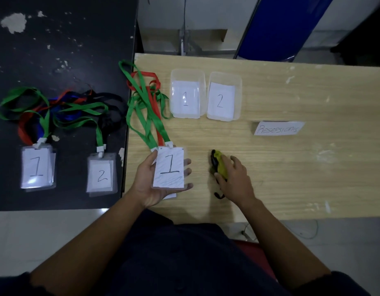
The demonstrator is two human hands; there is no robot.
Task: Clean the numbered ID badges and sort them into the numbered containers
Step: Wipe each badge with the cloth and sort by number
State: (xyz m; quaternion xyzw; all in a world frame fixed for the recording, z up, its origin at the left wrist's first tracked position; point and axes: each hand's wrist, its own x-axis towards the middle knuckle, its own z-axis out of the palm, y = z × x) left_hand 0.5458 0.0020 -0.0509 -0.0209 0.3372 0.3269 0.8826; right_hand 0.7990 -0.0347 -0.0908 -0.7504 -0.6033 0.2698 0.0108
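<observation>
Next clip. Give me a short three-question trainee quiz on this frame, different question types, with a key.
1. True or false: the left hand holds a scribbled-on white paper badge numbered 1 in a clear sleeve.
2. The right hand grips: A) a yellow-and-black cloth, B) a blue sponge, C) a spray bottle?
3. Fill in: on the wooden table, the clear plastic container labelled 2 stands to the ___ of the clear plastic container labelled 1.
Key: 1 true; 2 A; 3 right.
</observation>
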